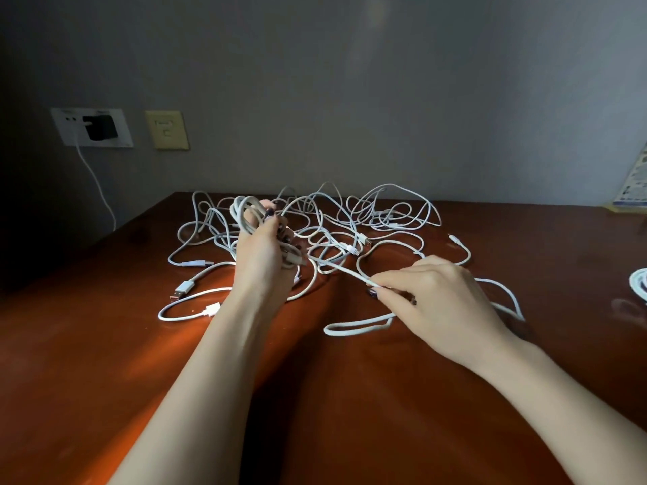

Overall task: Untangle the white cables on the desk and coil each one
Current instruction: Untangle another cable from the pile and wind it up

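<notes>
Forearms (210, 379) are extended from the lower frame over the desk (87, 344). At centre, a coil (245, 211) of white cable is gripped in the left hand (261, 253). Its free strand (345, 269) is pinched taut by the right hand (434, 292), presumably so that it can be drawn clear of the tangle (385, 218) behind.

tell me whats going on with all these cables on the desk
A person is sorting out white cables on a wooden desk. The left hand holds up a partly wound coil, gripping its loops. The right hand pinches a strand that runs from that coil. Most of the other cables lie in a loose tangle behind the hands, not yet coiled.
</notes>
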`<state>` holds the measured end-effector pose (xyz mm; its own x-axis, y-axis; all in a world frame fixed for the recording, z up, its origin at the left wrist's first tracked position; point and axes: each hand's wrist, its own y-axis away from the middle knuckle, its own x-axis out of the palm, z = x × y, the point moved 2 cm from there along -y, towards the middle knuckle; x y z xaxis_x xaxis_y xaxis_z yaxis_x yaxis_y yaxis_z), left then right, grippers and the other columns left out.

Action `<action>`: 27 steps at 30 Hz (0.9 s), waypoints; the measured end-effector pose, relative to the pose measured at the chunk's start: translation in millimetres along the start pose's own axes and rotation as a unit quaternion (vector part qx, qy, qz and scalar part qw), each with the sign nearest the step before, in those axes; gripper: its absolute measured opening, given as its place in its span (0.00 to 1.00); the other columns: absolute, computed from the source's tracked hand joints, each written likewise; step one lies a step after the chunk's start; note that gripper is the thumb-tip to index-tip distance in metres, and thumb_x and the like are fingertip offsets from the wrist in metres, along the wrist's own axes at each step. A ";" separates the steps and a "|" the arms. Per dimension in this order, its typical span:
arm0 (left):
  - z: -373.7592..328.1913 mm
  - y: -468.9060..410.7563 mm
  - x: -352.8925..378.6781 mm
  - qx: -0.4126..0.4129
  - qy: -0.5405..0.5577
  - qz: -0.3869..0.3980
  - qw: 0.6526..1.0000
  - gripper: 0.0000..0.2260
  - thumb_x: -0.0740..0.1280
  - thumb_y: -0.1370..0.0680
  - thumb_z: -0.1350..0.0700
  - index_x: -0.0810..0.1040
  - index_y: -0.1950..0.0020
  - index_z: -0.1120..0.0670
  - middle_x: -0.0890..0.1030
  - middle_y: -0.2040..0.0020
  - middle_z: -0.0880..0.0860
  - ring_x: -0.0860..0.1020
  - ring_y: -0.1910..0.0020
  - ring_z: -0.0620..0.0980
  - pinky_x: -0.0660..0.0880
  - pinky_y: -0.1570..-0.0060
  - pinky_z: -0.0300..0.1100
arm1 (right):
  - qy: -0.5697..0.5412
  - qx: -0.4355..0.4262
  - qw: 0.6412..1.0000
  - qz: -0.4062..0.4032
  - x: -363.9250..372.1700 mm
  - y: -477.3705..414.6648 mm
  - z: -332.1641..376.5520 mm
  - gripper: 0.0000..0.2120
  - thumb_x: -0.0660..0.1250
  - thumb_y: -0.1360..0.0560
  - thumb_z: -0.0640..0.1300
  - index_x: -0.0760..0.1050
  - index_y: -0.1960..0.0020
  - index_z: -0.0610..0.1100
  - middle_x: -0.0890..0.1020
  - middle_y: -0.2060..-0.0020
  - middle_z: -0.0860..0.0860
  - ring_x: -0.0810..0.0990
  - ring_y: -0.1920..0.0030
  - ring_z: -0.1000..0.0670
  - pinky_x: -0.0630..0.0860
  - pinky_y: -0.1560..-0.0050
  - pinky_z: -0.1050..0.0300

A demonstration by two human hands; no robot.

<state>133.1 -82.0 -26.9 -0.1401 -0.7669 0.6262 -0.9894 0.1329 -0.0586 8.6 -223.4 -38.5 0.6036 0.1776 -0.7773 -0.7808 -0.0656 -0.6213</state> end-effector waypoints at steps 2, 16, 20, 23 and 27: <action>2.1 -0.4 -1.2 0.042 -0.092 0.022 0.995 0.12 0.54 0.19 0.65 0.71 0.57 0.52 0.68 0.66 0.51 0.68 0.71 0.45 0.67 0.71 0.36 | 0.009 0.004 1.000 0.005 -0.8 0.4 -0.8 0.13 0.60 0.26 0.50 0.82 0.61 0.49 0.79 0.75 0.53 0.74 0.71 0.48 0.77 0.67 0.54; -4.1 -6.2 -6.5 -0.064 0.169 0.090 0.979 0.12 0.52 0.19 0.65 0.73 0.51 0.53 0.71 0.71 0.49 0.66 0.74 0.44 0.65 0.73 0.34 | -0.005 -0.041 0.999 0.005 -5.4 0.7 -7.6 0.10 0.75 0.31 0.45 0.83 0.50 0.49 0.73 0.72 0.62 0.73 0.61 0.51 0.65 0.56 0.66; -1.2 -3.9 -4.1 -0.028 0.048 0.106 0.993 0.13 0.53 0.20 0.67 0.74 0.51 0.54 0.70 0.71 0.50 0.67 0.73 0.44 0.64 0.73 0.36 | -0.033 -0.065 0.996 -0.051 -9.3 -1.5 -13.3 0.09 0.69 0.30 0.44 0.83 0.51 0.44 0.81 0.70 0.54 0.73 0.67 0.54 0.66 0.57 0.69; 5.1 2.1 -0.8 0.032 -0.164 0.148 0.975 0.14 0.55 0.21 0.68 0.75 0.51 0.52 0.67 0.67 0.51 0.65 0.71 0.44 0.64 0.71 0.38 | -0.056 -0.109 0.991 -0.052 -11.3 -1.8 -9.6 0.11 0.63 0.25 0.45 0.83 0.52 0.42 0.79 0.71 0.51 0.75 0.71 0.51 0.73 0.63 0.59; 17.7 18.9 7.1 0.033 -0.322 0.251 0.912 0.11 0.57 0.18 0.60 0.77 0.50 0.49 0.67 0.64 0.53 0.66 0.71 0.48 0.64 0.77 0.36 | -0.087 -0.133 0.982 -0.107 -19.1 -3.5 -4.0 0.12 0.62 0.23 0.44 0.83 0.54 0.40 0.76 0.73 0.49 0.73 0.73 0.47 0.72 0.66 0.55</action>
<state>112.7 -96.0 -37.4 -0.5482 -0.8328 -0.0770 -0.7922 0.5466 -0.2713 0.5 -230.5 -21.8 0.6949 0.3778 -0.6118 -0.5557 -0.2579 -0.7904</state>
